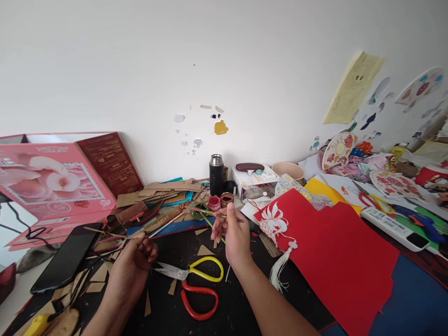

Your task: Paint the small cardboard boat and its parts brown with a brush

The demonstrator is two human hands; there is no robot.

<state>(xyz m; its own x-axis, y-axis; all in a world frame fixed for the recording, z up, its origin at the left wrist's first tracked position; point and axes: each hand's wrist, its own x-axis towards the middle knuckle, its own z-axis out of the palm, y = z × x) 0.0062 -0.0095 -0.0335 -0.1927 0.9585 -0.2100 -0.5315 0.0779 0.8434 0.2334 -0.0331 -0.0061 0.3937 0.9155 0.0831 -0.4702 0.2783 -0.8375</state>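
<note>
My left hand point(139, 254) is closed in a pinch over the cardboard scraps. What its fingertips hold, if anything, I cannot make out; a thin pale stick point(166, 225) runs close beside them. Held up in the middle, my right hand point(235, 235) has its thumb and fingers closed on a thin green stick point(210, 212), reddish toward its far end. A second green stick point(209, 222) slants down behind the fingers. Just beyond stand two small open paint jars, one crimson point(213, 202) and one brown point(227, 199). Scissors point(182, 274) with one yellow and one red handle lie spread between my forearms.
Behind the jars stands a black flask point(216, 175). Cardboard strips point(157, 192) are piled to its left. A phone point(66, 256) and a pink box point(59, 182) are at the left. Red paper point(332, 252) and a white power strip point(394, 228) lie at the right.
</note>
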